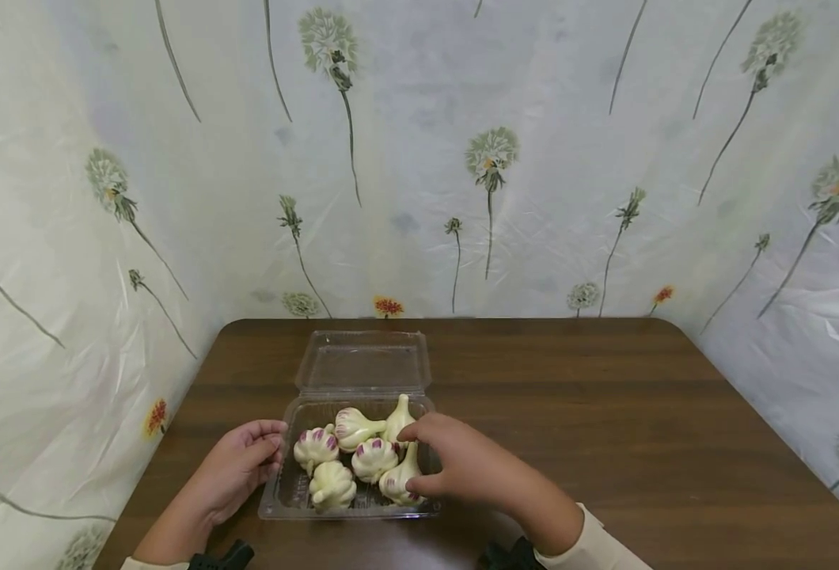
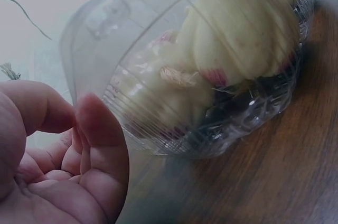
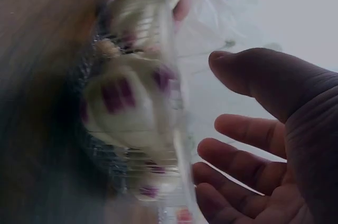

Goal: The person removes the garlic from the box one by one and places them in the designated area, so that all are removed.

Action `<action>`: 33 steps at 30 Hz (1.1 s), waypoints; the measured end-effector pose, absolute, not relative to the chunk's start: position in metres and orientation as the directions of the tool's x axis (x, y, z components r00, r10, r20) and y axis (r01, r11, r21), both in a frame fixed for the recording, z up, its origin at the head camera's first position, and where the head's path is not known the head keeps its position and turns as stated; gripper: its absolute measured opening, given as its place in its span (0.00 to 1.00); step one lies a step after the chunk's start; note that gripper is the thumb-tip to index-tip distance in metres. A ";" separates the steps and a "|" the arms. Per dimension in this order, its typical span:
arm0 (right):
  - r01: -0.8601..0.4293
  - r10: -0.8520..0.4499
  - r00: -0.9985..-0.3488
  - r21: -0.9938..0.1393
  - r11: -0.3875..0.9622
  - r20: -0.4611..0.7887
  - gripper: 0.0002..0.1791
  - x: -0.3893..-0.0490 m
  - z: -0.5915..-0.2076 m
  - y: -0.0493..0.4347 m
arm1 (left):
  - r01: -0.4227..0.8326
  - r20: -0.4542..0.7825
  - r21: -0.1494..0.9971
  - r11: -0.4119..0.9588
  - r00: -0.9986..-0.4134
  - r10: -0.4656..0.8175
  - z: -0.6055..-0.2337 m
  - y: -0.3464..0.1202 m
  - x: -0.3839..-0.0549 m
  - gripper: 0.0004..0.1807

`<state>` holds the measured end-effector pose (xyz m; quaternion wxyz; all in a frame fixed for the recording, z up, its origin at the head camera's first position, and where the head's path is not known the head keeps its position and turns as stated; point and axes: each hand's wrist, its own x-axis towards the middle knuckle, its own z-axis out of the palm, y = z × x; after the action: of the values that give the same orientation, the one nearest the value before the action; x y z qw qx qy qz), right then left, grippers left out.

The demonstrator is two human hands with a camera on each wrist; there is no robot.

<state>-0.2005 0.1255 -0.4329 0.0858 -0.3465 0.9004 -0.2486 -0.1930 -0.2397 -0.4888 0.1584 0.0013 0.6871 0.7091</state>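
Note:
A clear plastic clamshell container [image 1: 348,514] sits on the table with its lid [image 1: 364,362] folded back. Several garlic bulbs [image 1: 333,484], cream with purple streaks, lie in its base. At the left rim my left hand [image 1: 237,467] pinches the edge between thumb and fingertips; the left wrist view shows this grip beside the bulbs. Over the right rim reaches my right hand [image 1: 465,467], thumb and fingers spread apart. Its thumb overlaps the near-right bulb [image 1: 396,481] and its fingertips come close to the far-right bulb [image 1: 399,416]. In the right wrist view these fingers [image 3: 237,163] hold nothing.
The dark wooden table [image 1: 569,404] stretches to the right of the container. A pale sheet [image 1: 419,158] printed with dandelions hangs behind the table and along both sides.

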 end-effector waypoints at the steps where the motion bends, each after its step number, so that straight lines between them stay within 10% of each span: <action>1: -0.589 -0.669 -0.743 -0.490 0.643 0.016 0.29 -0.200 -0.434 0.124 | -0.220 -0.213 0.976 -0.006 -0.950 0.227 -0.489 -0.240 -0.193 0.21; 33: -0.698 -0.726 -0.686 -0.330 0.635 0.054 0.18 -0.195 -0.440 0.116 | -0.214 -0.206 0.977 -0.007 -0.950 0.236 -0.488 -0.241 -0.194 0.23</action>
<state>-0.1955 0.1165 -0.4397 0.0419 -0.3941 0.9033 -0.1642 -0.1936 -0.2413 -0.4883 0.1585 0.0082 0.6866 0.7095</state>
